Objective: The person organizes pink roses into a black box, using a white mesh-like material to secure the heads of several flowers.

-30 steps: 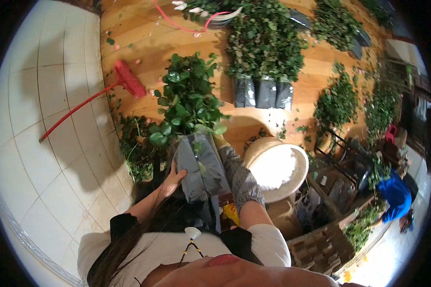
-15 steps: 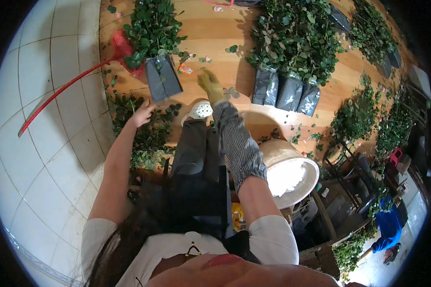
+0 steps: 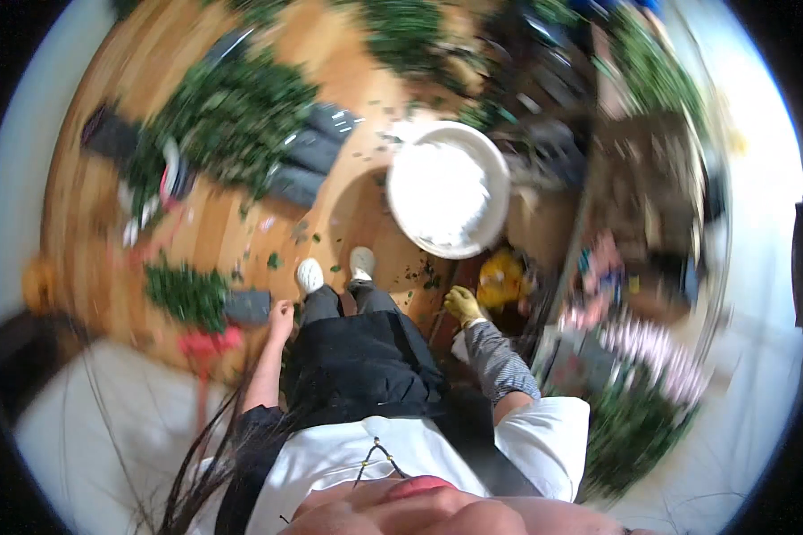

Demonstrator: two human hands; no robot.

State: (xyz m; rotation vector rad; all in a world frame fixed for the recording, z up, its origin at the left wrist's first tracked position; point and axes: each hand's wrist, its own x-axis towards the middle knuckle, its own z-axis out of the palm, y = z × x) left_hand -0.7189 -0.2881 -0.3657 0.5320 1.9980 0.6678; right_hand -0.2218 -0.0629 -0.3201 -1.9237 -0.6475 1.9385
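My bare left hand [image 3: 281,314] is low on the left, beside the grey wrapped end [image 3: 247,307] of a leafy stem bundle [image 3: 187,296] on the floor. Motion blur smears its fingers, so whether they touch the wrap is unclear. My right hand [image 3: 462,305], in a yellow glove with a striped sleeve above it, hangs to the right of my knees. Its fingers are loosely bent and apart, with nothing visible in them. Close by it is a bright yellow bag [image 3: 501,278]. A black apron [image 3: 357,361] covers my lap.
Ahead stands a round pale tub [image 3: 403,218] with white contents. Larger leafy bundles [image 3: 227,116] with grey wraps [image 3: 308,160] lie at left. A red net-like tool [image 3: 210,341] lies near the left hand. On the right are a cluttered brown box [image 3: 647,169] and pink flowers [image 3: 651,357].
My view has swung to the right, so the tub now sits ahead. The gloved right hand has drawn back from the bundles to beside my knee. My left hand stays near the small bundle.
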